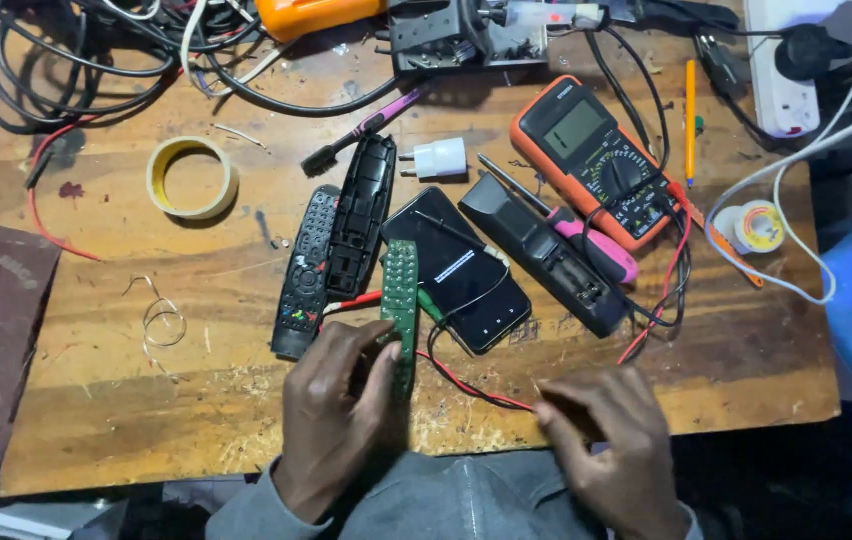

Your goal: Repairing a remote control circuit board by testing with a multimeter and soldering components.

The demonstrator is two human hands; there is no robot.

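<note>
My left hand (331, 415) grips green circuit board (401, 300), long axis toward 12 o'clock. Right hand (606, 440) pinches red wire (471, 385), running toward 10 o'clock, board nearer left.

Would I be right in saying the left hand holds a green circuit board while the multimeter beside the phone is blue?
Not quite: the head view shows the multimeter is orange, not blue. The left hand does hold the green circuit board, beside the phone.

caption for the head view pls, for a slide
Left hand holds a green circuit board; right hand pinches a red wire on a cluttered bench.
</note>
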